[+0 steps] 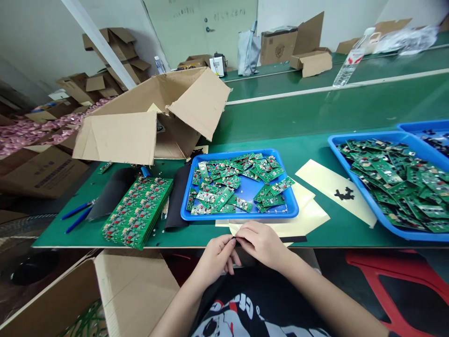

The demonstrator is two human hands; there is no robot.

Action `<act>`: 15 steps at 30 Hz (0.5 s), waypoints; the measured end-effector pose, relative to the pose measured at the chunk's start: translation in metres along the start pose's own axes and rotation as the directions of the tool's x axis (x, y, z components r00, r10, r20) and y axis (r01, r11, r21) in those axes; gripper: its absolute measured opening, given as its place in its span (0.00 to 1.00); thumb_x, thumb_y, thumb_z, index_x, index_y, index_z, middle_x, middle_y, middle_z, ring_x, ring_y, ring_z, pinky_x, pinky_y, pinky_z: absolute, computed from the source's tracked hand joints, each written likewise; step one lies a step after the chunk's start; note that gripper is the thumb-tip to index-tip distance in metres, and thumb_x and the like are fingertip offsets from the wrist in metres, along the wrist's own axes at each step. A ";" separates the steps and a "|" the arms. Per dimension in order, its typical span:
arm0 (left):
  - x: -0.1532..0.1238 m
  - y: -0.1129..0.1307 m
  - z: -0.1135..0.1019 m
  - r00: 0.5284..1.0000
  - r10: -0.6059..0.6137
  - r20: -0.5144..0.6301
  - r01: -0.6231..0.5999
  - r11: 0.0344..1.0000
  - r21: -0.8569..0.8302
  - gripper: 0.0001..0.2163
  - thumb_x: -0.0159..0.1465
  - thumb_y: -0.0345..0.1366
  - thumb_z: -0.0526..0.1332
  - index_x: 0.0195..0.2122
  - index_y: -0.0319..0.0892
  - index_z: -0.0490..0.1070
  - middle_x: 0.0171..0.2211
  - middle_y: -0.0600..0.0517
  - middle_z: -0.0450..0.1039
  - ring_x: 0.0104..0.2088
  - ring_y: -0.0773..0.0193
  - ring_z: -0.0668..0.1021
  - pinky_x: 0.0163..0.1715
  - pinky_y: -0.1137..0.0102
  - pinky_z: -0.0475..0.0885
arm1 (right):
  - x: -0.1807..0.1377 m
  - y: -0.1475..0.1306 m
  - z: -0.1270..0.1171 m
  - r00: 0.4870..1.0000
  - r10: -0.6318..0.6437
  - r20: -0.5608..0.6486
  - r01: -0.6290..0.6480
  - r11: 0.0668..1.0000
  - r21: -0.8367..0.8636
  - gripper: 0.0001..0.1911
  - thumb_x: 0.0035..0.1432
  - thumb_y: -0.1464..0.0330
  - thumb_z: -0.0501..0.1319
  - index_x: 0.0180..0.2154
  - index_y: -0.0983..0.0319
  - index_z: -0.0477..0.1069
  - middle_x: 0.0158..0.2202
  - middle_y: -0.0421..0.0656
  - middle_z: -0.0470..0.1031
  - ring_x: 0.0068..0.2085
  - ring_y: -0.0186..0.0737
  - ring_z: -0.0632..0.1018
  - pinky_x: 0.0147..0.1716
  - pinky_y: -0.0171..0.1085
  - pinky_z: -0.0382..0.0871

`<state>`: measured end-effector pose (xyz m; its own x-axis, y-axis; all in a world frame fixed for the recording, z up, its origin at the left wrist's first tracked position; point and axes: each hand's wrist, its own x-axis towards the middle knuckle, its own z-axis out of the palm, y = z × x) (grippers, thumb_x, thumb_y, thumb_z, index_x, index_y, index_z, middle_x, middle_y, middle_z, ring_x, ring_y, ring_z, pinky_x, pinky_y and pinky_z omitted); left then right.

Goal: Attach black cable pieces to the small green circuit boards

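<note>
At the table's front edge, my left hand and my right hand meet, each with thumb and forefinger pinched together. A small black piece shows between the fingertips; most of it is covered, and its kind is not clear. Just beyond the hands stands a blue tray with small green circuit boards lying loosely in it. Cream paper sheets lie partly under this tray. A black strip rests on the edge beside my right hand.
On the left are stacked circuit board panels, black sheet material and blue-handled pliers. An open carton stands behind them. At right, a fuller blue tray adjoins a paper sheet with black bits.
</note>
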<state>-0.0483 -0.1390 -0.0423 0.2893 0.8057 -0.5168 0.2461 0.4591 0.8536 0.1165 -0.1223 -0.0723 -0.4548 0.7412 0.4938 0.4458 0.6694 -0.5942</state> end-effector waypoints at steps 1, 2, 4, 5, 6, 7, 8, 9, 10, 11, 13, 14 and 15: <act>0.000 0.000 0.000 1.000 -0.006 0.014 0.006 1.000 -0.005 0.15 0.60 0.47 0.57 0.30 0.39 0.68 0.17 0.54 0.74 0.11 0.71 0.70 0.12 0.78 0.58 | 0.000 0.000 -0.001 1.000 0.007 0.000 -0.007 1.000 0.025 0.08 0.62 0.73 0.53 0.32 0.62 0.70 0.30 0.46 0.75 0.33 0.42 0.76 0.32 0.39 0.72; 0.001 0.000 0.000 1.000 -0.017 0.026 0.017 1.000 -0.011 0.15 0.60 0.48 0.57 0.31 0.39 0.68 0.17 0.53 0.74 0.11 0.71 0.70 0.12 0.78 0.58 | 0.000 0.000 -0.003 1.000 0.016 0.004 -0.016 0.998 0.060 0.08 0.61 0.73 0.53 0.32 0.62 0.69 0.30 0.46 0.75 0.33 0.42 0.76 0.32 0.39 0.72; 0.002 0.000 0.000 0.999 -0.044 0.032 0.044 0.999 -0.022 0.15 0.59 0.48 0.57 0.31 0.39 0.68 0.18 0.52 0.75 0.12 0.70 0.71 0.12 0.78 0.58 | -0.002 0.002 -0.008 0.998 0.059 0.011 -0.060 0.986 0.155 0.08 0.61 0.73 0.53 0.32 0.61 0.69 0.30 0.45 0.74 0.32 0.41 0.76 0.32 0.38 0.72; 0.003 -0.001 0.001 0.998 -0.056 0.023 0.057 0.998 -0.025 0.15 0.59 0.48 0.57 0.30 0.39 0.68 0.19 0.51 0.75 0.12 0.71 0.71 0.12 0.78 0.59 | -0.003 0.003 -0.012 0.995 0.100 0.007 -0.100 0.973 0.210 0.07 0.61 0.73 0.53 0.32 0.61 0.68 0.29 0.45 0.74 0.31 0.40 0.76 0.31 0.38 0.72; 0.004 -0.002 0.001 0.998 -0.066 0.009 0.067 0.997 -0.025 0.15 0.59 0.48 0.56 0.30 0.39 0.67 0.19 0.50 0.75 0.12 0.71 0.71 0.12 0.78 0.59 | -0.006 0.004 -0.015 0.987 0.158 -0.007 -0.150 0.952 0.266 0.06 0.61 0.72 0.53 0.33 0.61 0.68 0.29 0.44 0.74 0.30 0.39 0.76 0.30 0.37 0.72; 0.004 -0.003 0.001 0.997 -0.074 -0.007 0.074 0.997 -0.022 0.16 0.59 0.48 0.55 0.30 0.39 0.67 0.20 0.50 0.75 0.12 0.71 0.71 0.12 0.78 0.58 | -0.009 0.006 -0.019 0.973 0.227 -0.029 -0.206 0.923 0.326 0.06 0.61 0.72 0.54 0.33 0.61 0.68 0.29 0.44 0.74 0.30 0.39 0.76 0.30 0.37 0.72; 0.005 -0.005 0.000 0.997 -0.080 -0.019 0.079 0.997 -0.017 0.16 0.59 0.48 0.54 0.30 0.39 0.67 0.20 0.50 0.75 0.12 0.71 0.70 0.12 0.78 0.58 | -0.013 0.007 -0.023 0.952 0.301 -0.056 -0.257 0.885 0.387 0.05 0.61 0.71 0.54 0.33 0.61 0.67 0.29 0.44 0.74 0.31 0.38 0.77 0.30 0.36 0.73; 0.004 -0.006 -0.001 0.996 -0.087 -0.027 0.086 0.996 -0.008 0.16 0.60 0.48 0.53 0.30 0.39 0.67 0.20 0.50 0.75 0.11 0.71 0.70 0.11 0.78 0.57 | -0.017 0.009 -0.026 0.925 0.370 -0.086 -0.296 0.845 0.445 0.04 0.61 0.70 0.54 0.34 0.60 0.67 0.30 0.44 0.75 0.32 0.39 0.78 0.32 0.36 0.74; 0.003 -0.006 -0.003 0.995 -0.097 -0.031 0.097 0.995 0.004 0.16 0.60 0.48 0.53 0.31 0.39 0.67 0.19 0.51 0.75 0.11 0.71 0.69 0.11 0.77 0.56 | -0.021 0.012 -0.028 0.898 0.425 -0.117 -0.319 0.809 0.494 0.04 0.62 0.69 0.54 0.35 0.60 0.66 0.31 0.44 0.75 0.33 0.39 0.78 0.33 0.36 0.74; 0.001 -0.005 -0.006 0.993 -0.111 -0.028 0.111 0.994 0.012 0.16 0.60 0.47 0.53 0.31 0.39 0.67 0.19 0.51 0.74 0.10 0.71 0.68 0.11 0.77 0.55 | -0.026 0.014 -0.030 0.874 0.465 -0.143 -0.329 0.781 0.530 0.04 0.62 0.69 0.54 0.35 0.60 0.66 0.31 0.44 0.76 0.34 0.39 0.79 0.34 0.37 0.75; -0.006 0.000 -0.012 0.994 -0.095 -0.060 0.100 0.991 0.092 0.14 0.60 0.46 0.53 0.28 0.39 0.67 0.16 0.52 0.72 0.10 0.71 0.65 0.11 0.76 0.55 | -0.033 0.017 -0.030 0.846 0.503 -0.175 -0.337 0.760 0.556 0.04 0.62 0.67 0.54 0.35 0.60 0.66 0.31 0.43 0.76 0.34 0.39 0.79 0.34 0.37 0.75; -0.009 0.005 -0.014 0.993 -0.046 -0.106 0.063 0.984 0.169 0.14 0.61 0.45 0.54 0.27 0.40 0.67 0.16 0.54 0.71 0.10 0.71 0.65 0.12 0.76 0.56 | -0.036 0.017 -0.029 0.842 0.508 -0.181 -0.345 0.764 0.545 0.05 0.62 0.67 0.55 0.35 0.59 0.66 0.31 0.43 0.76 0.34 0.39 0.79 0.34 0.36 0.75; -0.013 0.010 -0.015 0.980 0.073 -0.185 -0.012 0.950 0.312 0.14 0.62 0.44 0.54 0.25 0.41 0.67 0.15 0.55 0.69 0.12 0.71 0.65 0.14 0.75 0.58 | -0.037 0.018 -0.028 0.843 0.507 -0.179 -0.353 0.773 0.527 0.05 0.62 0.67 0.55 0.34 0.59 0.67 0.31 0.44 0.76 0.34 0.39 0.79 0.34 0.36 0.75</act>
<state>-0.0634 -0.1393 -0.0259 0.1300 0.8925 -0.4319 0.5194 0.3097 0.7964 0.1626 -0.1363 -0.0833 -0.0192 0.9732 0.2292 0.0987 0.2300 -0.9682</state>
